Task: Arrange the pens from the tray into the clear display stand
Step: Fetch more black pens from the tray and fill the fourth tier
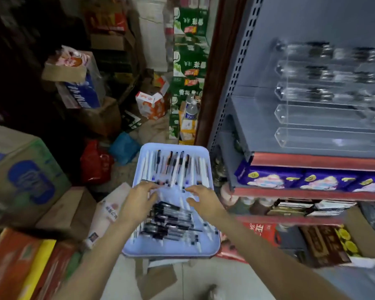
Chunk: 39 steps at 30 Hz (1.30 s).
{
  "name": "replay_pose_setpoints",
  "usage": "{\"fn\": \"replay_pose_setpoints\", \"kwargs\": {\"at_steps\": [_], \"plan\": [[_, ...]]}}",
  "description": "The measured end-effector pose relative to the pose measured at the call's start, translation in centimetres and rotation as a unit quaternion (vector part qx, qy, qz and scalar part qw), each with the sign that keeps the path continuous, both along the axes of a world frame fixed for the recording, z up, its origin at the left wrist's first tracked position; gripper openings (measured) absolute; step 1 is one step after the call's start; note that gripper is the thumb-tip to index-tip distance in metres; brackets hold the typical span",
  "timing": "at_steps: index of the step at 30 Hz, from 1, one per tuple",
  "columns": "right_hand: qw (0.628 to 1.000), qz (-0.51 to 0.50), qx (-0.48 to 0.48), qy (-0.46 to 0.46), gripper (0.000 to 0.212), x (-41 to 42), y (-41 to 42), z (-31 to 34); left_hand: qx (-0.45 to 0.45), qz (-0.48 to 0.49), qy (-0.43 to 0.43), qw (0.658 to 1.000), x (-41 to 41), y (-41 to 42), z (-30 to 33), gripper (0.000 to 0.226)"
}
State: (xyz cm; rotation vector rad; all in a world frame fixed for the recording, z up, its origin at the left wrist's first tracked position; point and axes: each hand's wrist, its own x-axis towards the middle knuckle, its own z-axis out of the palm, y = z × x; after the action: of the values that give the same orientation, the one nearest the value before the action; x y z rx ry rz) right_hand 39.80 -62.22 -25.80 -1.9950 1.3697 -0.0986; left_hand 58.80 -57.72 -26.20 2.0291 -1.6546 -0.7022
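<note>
A pale blue tray (213, 247) sits low in the middle of the view. White-barrelled pens (178, 167) lie in a row at its far end, and a heap of clear pens with black caps (171, 221) fills its near half. My left hand (139, 198) and my right hand (204, 199) hover over the tray's middle with fingers spread, holding nothing. The clear display stand (325, 113) stands on the grey shelf at upper right, with dark pens in its upper tiers and its lower tiers bare.
The grey metal shelf unit (243, 118) rises right of the tray, with purple snack packs (290, 176) below. Cardboard boxes (26, 176) crowd the left side, and green cartons (188, 61) stack at the back. A red bag (95, 163) lies behind the tray.
</note>
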Motion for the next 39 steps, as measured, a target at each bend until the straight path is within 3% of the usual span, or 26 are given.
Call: {"fn": "replay_pose_setpoints", "kwargs": {"at_steps": [4, 8, 19, 21, 27, 31, 34, 39], "plan": [[0.995, 0.035, -0.012, 0.093, 0.041, 1.3, 0.8, -3.1, 0.058, -0.085, -0.042, 0.994, 1.5, 1.4, -4.0, 0.044], [0.988, 0.056, -0.041, 0.140, 0.035, 2.1, 0.6, -4.5, 0.041, -0.125, -0.073, 0.989, 2.1, 2.4, -5.6, 0.049], [0.985, 0.080, 0.022, 0.152, 0.015, 2.6, -0.7, -4.2, -0.003, -0.027, 0.047, 0.999, 2.2, 2.5, -6.1, 0.048], [0.991, 0.048, 0.037, 0.121, 0.004, 2.4, -0.7, -3.9, 0.001, -0.002, 0.065, 0.998, 1.9, 2.3, -5.8, 0.047], [0.998, -0.035, 0.042, -0.011, 0.014, 1.1, -1.2, -1.5, -0.013, 0.012, 0.095, 0.995, 0.4, 0.9, -4.3, 0.044], [0.958, -0.163, 0.087, -0.220, 0.010, -0.7, -2.0, 2.1, -0.025, 0.120, 0.261, 0.958, -2.9, -2.5, 0.3, 0.066], [0.941, -0.199, 0.063, -0.266, 0.011, -3.0, -2.8, 5.6, -0.006, 0.067, 0.370, 0.927, -6.4, -5.6, 3.7, 0.029], [0.918, -0.237, -0.003, -0.317, 0.011, -8.9, -5.7, 10.5, -0.077, -0.012, 0.399, 0.913, -13.4, -10.4, 9.7, 0.028]]}}
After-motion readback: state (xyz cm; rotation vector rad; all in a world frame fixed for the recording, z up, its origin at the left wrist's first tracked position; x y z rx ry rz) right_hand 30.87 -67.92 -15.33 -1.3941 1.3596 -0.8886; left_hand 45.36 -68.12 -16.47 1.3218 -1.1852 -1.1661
